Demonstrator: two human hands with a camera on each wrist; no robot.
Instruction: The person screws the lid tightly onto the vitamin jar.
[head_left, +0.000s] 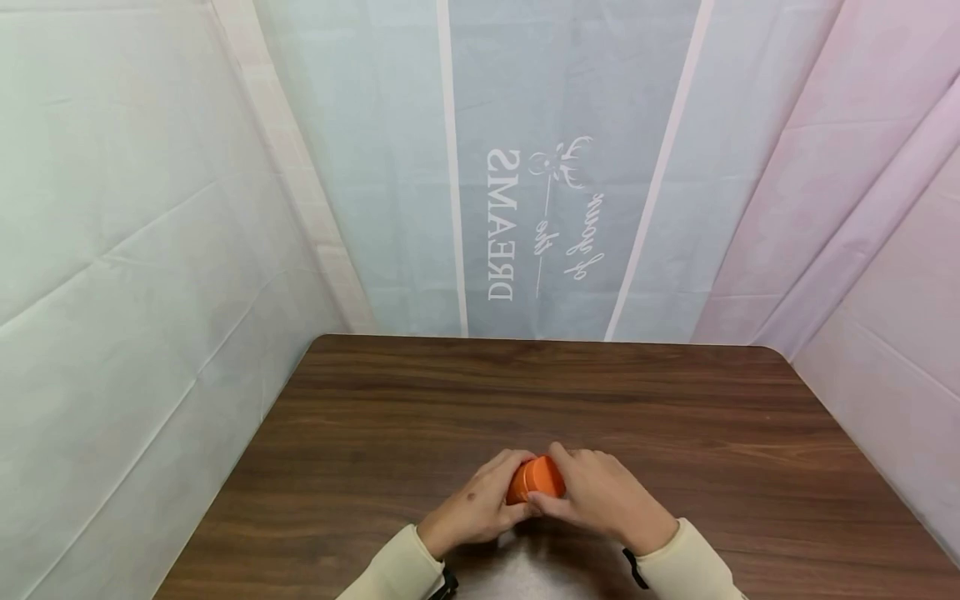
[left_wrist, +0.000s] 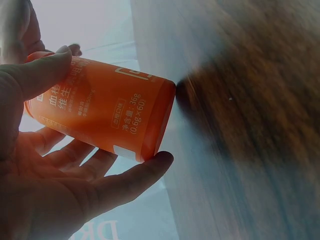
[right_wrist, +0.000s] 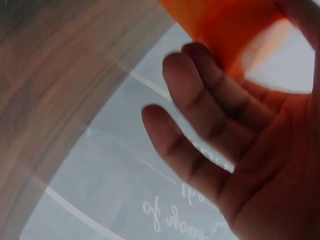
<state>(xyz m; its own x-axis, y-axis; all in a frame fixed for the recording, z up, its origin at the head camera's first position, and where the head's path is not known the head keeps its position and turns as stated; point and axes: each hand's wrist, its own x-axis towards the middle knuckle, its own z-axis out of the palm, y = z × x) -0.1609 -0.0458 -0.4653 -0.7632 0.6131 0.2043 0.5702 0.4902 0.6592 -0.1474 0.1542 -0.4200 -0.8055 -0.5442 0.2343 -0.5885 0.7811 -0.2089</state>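
Observation:
An orange pill bottle (head_left: 519, 487) with white printed lettering is held between both hands near the front middle of the table. My left hand (head_left: 480, 502) grips the bottle's body from the left. In the left wrist view the thumb (left_wrist: 47, 72) lies across the label and the fingers are underneath, the bottle (left_wrist: 112, 102) tilted, its base toward the table. On the right, my right hand (head_left: 606, 498) pinches the orange lid (head_left: 547, 475) between thumb and forefinger. The right wrist view shows its other fingers (right_wrist: 182, 82) loosely bent beside the blurred orange surface (right_wrist: 225, 35).
A dark wood-grain table (head_left: 420, 400) lies beneath the hands. Behind it hangs a pale blue-grey cloth (head_left: 555, 100) with mirrored white lettering. White cloth (head_left: 135, 208) on the left and pinkish cloth (head_left: 840, 192) on the right flank the table.

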